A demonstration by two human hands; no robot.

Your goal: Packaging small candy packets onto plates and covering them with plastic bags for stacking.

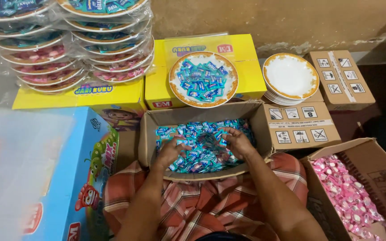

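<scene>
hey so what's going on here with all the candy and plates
A person sits with both hands in a cardboard box of blue-wrapped candies. The left hand and right hand are gathering candies, fingers curled among them. Just beyond, a plate already holds blue candies, resting on a yellow box. A stack of empty plates sits to its right, wrapped filled plates are stacked at upper left, and a box of pink candies stands at right.

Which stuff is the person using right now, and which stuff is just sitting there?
In use: left hand and right hand in the box of blue sweets; plate of blue sweets.
Just sitting: box of pink sweets, empty plates, wrapped plates.
</scene>
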